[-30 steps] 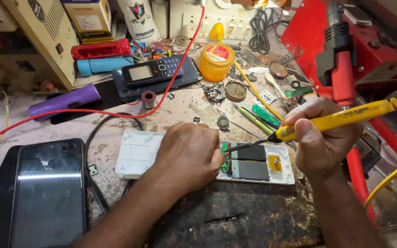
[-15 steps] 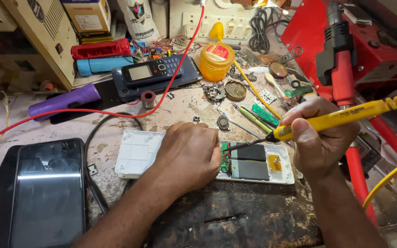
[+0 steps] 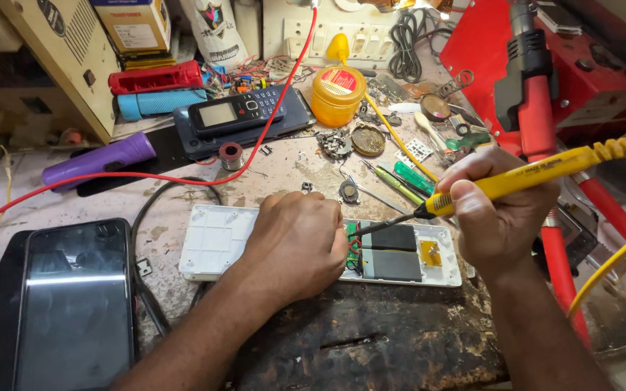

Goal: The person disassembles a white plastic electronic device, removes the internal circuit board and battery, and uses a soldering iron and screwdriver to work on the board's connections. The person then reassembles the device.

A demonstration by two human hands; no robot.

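My left hand (image 3: pixel 293 246) lies closed over the middle of an opened white device case (image 3: pixel 215 250) on the bench, pressing it down. My right hand (image 3: pixel 498 210) grips a yellow soldering iron (image 3: pixel 537 172). Its dark tip (image 3: pixel 371 226) rests at the green circuit board (image 3: pixel 353 246) just right of my left fingers. Dark battery cells (image 3: pixel 393 253) and an orange patch (image 3: pixel 430 253) sit in the case's right half.
A black smartphone (image 3: pixel 74 304) lies at front left. A keypad phone (image 3: pixel 237 112), purple cylinder (image 3: pixel 99 158), yellow flux jar (image 3: pixel 337 95), screwdrivers (image 3: pixel 400 181) and small parts crowd the back. A red wire (image 3: pixel 182 174) crosses the bench. A red hot-air tool (image 3: pixel 534 94) stands right.
Both hands and the iron's tip stay on the board. Only tiny shifts of my right hand show.
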